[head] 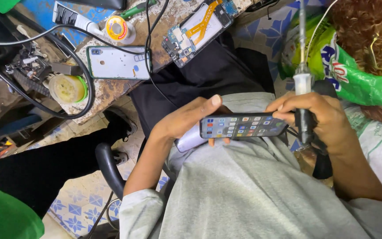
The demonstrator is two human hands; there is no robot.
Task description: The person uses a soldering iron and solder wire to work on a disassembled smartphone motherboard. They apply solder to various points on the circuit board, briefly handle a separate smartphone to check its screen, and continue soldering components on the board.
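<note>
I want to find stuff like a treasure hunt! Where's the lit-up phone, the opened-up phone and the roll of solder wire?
lit-up phone [243,126], head view, middle of its screen.
opened-up phone [198,30], head view, its exposed inside.
roll of solder wire [116,28], head view, yellow top of the spool.

Bright even light, soft shadows, slight wide-angle edge distortion.

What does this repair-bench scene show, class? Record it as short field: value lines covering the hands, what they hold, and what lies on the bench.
left hand: grips the left end of a lit smartphone
right hand: fingertips on the smartphone's right end, also holding a soldering iron
workbench: worn and stained
on workbench: phone back cover, opened phone showing an orange ribbon cable, solder spool, black cables
right side: green plastic bag
</note>
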